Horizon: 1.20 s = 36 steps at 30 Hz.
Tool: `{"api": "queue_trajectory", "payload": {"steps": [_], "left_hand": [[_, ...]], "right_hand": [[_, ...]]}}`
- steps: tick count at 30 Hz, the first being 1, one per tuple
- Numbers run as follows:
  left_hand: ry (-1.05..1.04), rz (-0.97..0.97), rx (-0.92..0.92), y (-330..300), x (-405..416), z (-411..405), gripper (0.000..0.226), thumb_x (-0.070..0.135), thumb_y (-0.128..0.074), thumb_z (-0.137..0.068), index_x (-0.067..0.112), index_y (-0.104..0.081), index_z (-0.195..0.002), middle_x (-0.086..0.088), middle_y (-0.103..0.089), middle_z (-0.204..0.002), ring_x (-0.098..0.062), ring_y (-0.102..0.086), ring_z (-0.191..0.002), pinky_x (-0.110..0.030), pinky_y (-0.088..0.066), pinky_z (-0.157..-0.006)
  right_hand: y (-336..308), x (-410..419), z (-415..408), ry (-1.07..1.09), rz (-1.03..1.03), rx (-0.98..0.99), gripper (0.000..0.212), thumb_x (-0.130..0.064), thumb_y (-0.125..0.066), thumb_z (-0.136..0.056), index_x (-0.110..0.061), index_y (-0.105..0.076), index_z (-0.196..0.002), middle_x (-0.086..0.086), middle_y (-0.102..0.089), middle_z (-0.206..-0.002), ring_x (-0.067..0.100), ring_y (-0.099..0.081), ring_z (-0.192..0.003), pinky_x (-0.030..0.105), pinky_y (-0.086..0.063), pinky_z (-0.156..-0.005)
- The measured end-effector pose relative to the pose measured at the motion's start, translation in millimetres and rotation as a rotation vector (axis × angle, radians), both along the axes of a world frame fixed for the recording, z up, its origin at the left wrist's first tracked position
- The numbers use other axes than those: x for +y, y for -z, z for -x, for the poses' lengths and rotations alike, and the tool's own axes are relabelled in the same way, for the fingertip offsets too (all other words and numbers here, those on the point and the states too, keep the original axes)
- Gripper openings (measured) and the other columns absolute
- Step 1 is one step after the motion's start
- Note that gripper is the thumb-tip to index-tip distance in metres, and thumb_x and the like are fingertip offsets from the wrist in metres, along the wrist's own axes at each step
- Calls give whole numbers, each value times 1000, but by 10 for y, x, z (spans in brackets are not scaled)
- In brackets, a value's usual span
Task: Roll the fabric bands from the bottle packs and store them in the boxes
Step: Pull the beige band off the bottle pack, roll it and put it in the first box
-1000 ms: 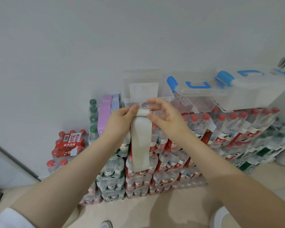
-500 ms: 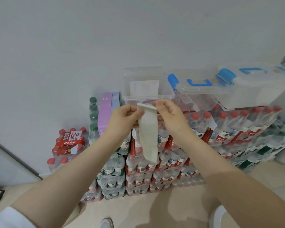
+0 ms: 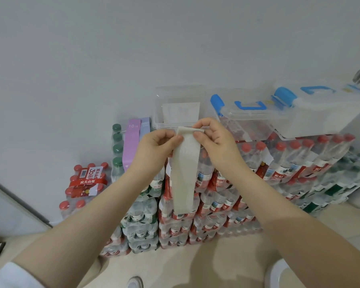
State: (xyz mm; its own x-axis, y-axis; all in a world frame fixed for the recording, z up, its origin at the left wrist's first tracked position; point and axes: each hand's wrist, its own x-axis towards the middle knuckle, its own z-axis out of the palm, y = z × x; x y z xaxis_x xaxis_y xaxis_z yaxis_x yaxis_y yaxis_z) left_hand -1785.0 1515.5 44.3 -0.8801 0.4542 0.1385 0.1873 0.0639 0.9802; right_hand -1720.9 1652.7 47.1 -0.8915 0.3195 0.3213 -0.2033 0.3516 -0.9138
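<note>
A beige fabric band (image 3: pixel 185 173) hangs straight down in front of the stacked bottle packs (image 3: pixel 216 196). My left hand (image 3: pixel 154 148) pinches its top left corner and my right hand (image 3: pixel 214 140) pinches the top right edge. The upper end lies flat, with no roll on it. Right behind my hands an open clear box (image 3: pixel 160 104) stands on the packs. A purple band (image 3: pixel 131 142) and a pale blue one (image 3: pixel 145 124) lie over green-capped bottles to the left.
Two lidded clear boxes with blue handles (image 3: pixel 249 113) (image 3: pixel 316 109) sit on the packs at the right. A small red-capped pack (image 3: pixel 85 183) stands on the floor at the left. A white wall is behind, beige floor (image 3: pixel 195 267) below.
The small roll at the band's top has come undone and the end is flat again. Both hands stayed in front of the open box, and the view shifted slightly.
</note>
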Motion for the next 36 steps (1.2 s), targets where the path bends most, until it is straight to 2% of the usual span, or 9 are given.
{"api": "queue_trajectory", "payload": {"steps": [3, 4, 7, 10, 15, 18, 25, 31, 36], "left_hand": [[46, -43, -111, -9, 4, -1, 17, 15, -57, -90, 10, -64, -75, 1, -68, -65, -11, -64, -62, -25, -57, -64], [65, -56, -173, -14, 7, -3, 17, 16, -56, -91, 8, -64, -77, -1, -68, -68, -12, -65, -62, -23, -57, -63], [111, -96, -342, -14, 10, -16, 21, 20, -52, -93, 9, -66, -83, -1, -70, -71, -12, -65, -64, -19, -53, -60], [122, -106, -412, -37, 16, -40, 27, 31, -51, -92, 12, -68, -82, 0, -71, -68, -10, -65, -60, -18, -51, -55], [91, -4, -400, -24, 32, -38, 28, 35, -55, -89, 10, -67, -82, -3, -72, -73, -14, -65, -64, -22, -53, -61], [90, 22, -392, 2, 22, -19, 19, 26, -58, -89, 11, -66, -81, -5, -71, -80, -17, -65, -71, -26, -54, -70], [25, -2, -275, 19, 37, 14, 13, 16, -59, -89, 8, -66, -83, -5, -69, -75, -10, -66, -63, -19, -56, -63], [-38, -2, -136, 72, 115, -6, 5, 16, -63, -86, 12, -66, -87, -6, -71, -78, -13, -66, -69, -29, -56, -71], [-90, 58, -60, 43, 149, 1, 12, 12, -71, -78, 7, -66, -88, -15, -71, -78, -19, -64, -67, -32, -55, -71]], "right_hand": [[-19, 20, -1, -8, -47, 40, 26, -5, -52, -91, -28, -57, -82, 15, -62, -72, 23, -55, -64, 34, -47, -56], [-19, 38, 6, -10, -53, 45, 28, -4, -53, -90, -29, -58, -81, 12, -64, -73, 26, -56, -67, 36, -49, -59], [2, 85, 3, 7, -156, 59, 29, 0, -56, -87, -28, -62, -80, -9, -64, -75, 10, -60, -71, 25, -51, -66], [62, 115, -5, 25, -306, 75, 16, 0, -57, -87, -10, -69, -87, 0, -68, -77, 16, -61, -71, 23, -48, -65], [107, 158, -21, -1, -363, 116, 15, 0, -59, -86, -7, -71, -91, -18, -61, -74, -1, -57, -67, 12, -45, -64], [130, 171, -30, -24, -341, 100, 17, -2, -59, -86, -15, -70, -92, -11, -64, -74, 11, -61, -73, 18, -47, -65], [111, 128, -18, -82, -79, -4, 21, -6, -66, -82, -26, -64, -84, -10, -65, -86, 2, -63, -81, 17, -52, -79], [132, 109, 52, 88, 130, -27, 18, -5, -63, -84, -23, -66, -85, -2, -67, -87, 2, -64, -77, 16, -53, -69], [103, 141, 93, 101, 117, -34, 15, -9, -62, -86, -22, -66, -88, 2, -67, -87, 14, -64, -81, 24, -55, -70]]}}
